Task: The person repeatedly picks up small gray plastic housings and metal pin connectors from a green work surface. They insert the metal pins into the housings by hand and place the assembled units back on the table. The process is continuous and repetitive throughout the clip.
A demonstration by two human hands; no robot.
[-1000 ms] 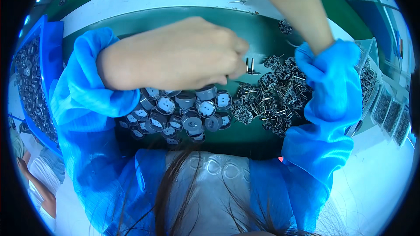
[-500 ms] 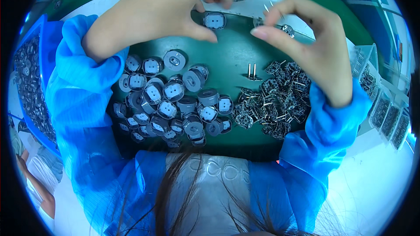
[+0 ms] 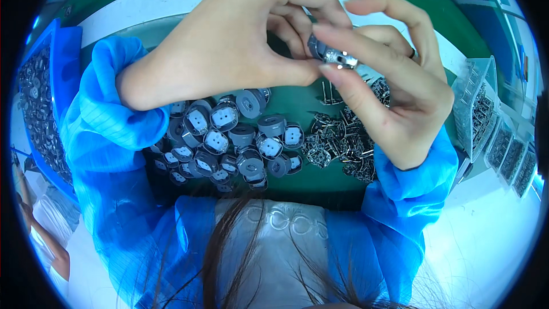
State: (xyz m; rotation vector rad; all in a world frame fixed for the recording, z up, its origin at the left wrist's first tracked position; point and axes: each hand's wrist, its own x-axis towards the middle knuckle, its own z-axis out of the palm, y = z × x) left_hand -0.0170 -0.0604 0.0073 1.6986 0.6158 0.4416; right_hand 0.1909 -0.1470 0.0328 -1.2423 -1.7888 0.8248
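The left hand (image 3: pixel 251 28) and the right hand (image 3: pixel 400 80) met fingertip to fingertip. The left was curled round a grey round part (image 3: pixel 315 46), pinching it between thumb and fingers. The right gripped a shiny metal piece (image 3: pixel 342 59) between thumb and forefinger, its other fingers raised and bent. The two pieces touched in the gap between the hands; whether they were fully joined could not be told.

Nearer the body than the left hand, a heap of grey round parts (image 3: pixel 250 163) lay on the green desk (image 3: pixel 297 186), some with pale faces up. To its right, below the right hand and partly hidden by it, spread a pile of metal pin pieces (image 3: pixel 343 143). Just beyond that pile one two-pin piece (image 3: pixel 330 102) sat with its pins up. A filled blue bin (image 3: pixel 67 57) stood left of the left hand, clear trays (image 3: pixel 486 71) right of the right hand.
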